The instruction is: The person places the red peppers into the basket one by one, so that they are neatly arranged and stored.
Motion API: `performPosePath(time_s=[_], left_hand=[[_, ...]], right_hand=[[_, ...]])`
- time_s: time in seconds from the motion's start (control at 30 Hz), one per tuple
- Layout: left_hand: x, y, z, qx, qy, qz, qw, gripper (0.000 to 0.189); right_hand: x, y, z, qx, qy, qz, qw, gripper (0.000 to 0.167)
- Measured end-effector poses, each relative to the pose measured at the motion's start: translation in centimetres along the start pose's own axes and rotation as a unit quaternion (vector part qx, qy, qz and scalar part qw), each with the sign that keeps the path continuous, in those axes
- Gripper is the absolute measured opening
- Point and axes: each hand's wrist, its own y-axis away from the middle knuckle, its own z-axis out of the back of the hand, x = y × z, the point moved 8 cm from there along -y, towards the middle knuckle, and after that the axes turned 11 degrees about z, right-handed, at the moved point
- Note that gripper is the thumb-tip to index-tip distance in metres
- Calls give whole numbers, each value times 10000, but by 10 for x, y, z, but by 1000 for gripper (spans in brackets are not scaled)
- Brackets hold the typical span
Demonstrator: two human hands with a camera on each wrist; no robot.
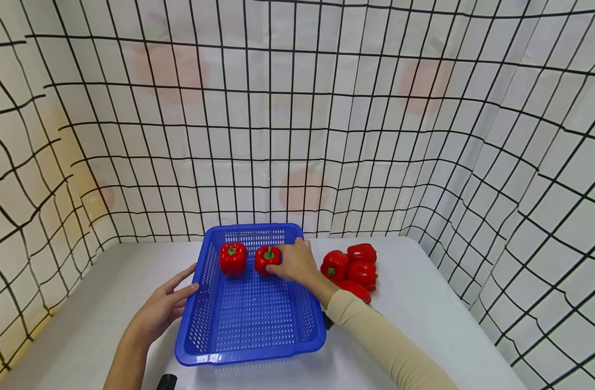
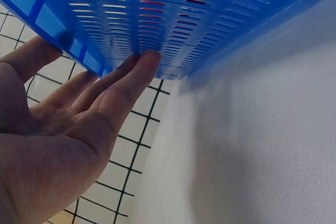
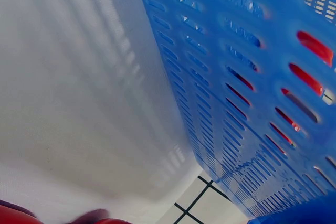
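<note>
- A glossy red bell pepper with a green stem [image 1: 265, 261] is in the far half of the basket, right of centre, its stem end facing up. I can't tell whether its base touches the basket floor.
- The right hand [image 1: 294, 262] reaches over the basket's right wall from the near right, back of the hand up. Its forearm slants in toward the far left, in a beige long sleeve [image 1: 375, 336].
- That hand's thumb and forefinger are parted just enough to grip the pepper: thumb on its near right side, forefinger on its far right side, the pepper to the left of the palm. The other fingers are hidden from me.
- A second red bell pepper, upright with its stem on top [image 1: 233, 260], sits just left of the held one, a small gap between them.
- Around both is a blue rectangular plastic basket with slotted walls [image 1: 248, 357], its near half bare-floored.
- The left hand [image 1: 162, 309] comes from the near left, bare-wristed, fingers spread and nearly straight, thumb apart. Its fingertips rest against the outside of the basket's left wall and rim, with nothing enclosed.
- To the right of the basket, a cluster of red bell peppers [image 1: 362, 275] lies close together, some on their sides.
- Everything rests on a white-covered table [image 1: 414, 303].
- Beyond, a black wire grid [image 1: 270, 130] stands before white sheeting with faint reddish round patches.
</note>
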Motion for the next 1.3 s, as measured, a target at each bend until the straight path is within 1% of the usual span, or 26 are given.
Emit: performPosePath(time_s=[0.17, 0.33, 0.47, 0.57, 0.63, 0.73, 0.87, 0.93, 1.0, 1.2, 1.3], left_hand=[[0, 1, -1, -26, -39, -17, 10000, 74], [0, 1, -1, -134, -141, -3, 9998, 77], [0, 1, 0, -156, -120, 25, 9998, 76], [0, 1, -1, -129, -97, 33, 9999, 76], [1, 1, -1, -132, -112, 30, 9998, 76], [1, 1, -1, -143, -142, 3, 9998, 76], [-2, 1, -2, -151, -157, -29, 9998, 75], [-2, 2, -2, -148, -169, -28, 9997, 75], [-2, 2, -2, -145, -162, -10, 9998, 74], [-1, 1, -1, -134, -153, 18, 9998, 75], [-1, 1, 0, -109, -146, -2, 9998, 76]], right_hand=[[0, 0, 0, -27, -9, 40, 10000, 66], [0, 0, 2, -81, -90, 95, 9999, 70], [2, 0, 4, -116, -127, 137, 9998, 72], [1, 0, 5, -140, -282, 82, 9995, 72], [-1, 0, 7, -155, -516, 27, 9985, 71], [-4, 0, 11, -212, -1045, -61, 9943, 69], [-8, 5, 21, -434, -1823, -84, 9822, 66], [-10, 9, 27, -560, -2033, -58, 9775, 65], [-12, 14, 34, -695, -2146, -12, 9742, 64], [-20, 29, 52, -959, -2109, -20, 9728, 63], [-24, 35, 60, -1000, -2155, -30, 9714, 65]])
